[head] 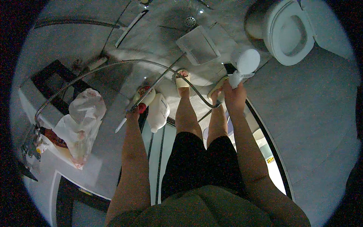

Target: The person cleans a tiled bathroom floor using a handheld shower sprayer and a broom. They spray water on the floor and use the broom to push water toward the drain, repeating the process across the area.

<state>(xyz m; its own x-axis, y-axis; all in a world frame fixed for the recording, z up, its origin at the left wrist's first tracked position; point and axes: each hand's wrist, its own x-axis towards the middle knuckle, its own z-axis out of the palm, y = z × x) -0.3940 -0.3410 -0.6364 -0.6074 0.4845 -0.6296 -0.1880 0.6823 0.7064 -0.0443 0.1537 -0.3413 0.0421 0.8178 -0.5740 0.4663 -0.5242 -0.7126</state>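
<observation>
My left hand (132, 113) grips a long thin handle (158, 78). The handle slants up to a grey dustpan (200, 45) with a toothed edge, which rests on the tiled floor. My right hand (236, 92) is closed around the neck of a white shower head (249, 61). From near that hand a metal shower hose (136, 60) arches across to the left, passing over the dustpan's handle. A white plastic bottle (158, 112) stands just right of my left hand. Close behind that hand is a red object (141, 107), partly hidden.
A toilet (292, 35) with its lid up stands at the upper right. Beyond the dustpan is a round floor drain (190, 21). A plastic bag (85, 113) lies on a pale surface at the left. My feet wear cream slippers (182, 82). A bright doorway opens behind me.
</observation>
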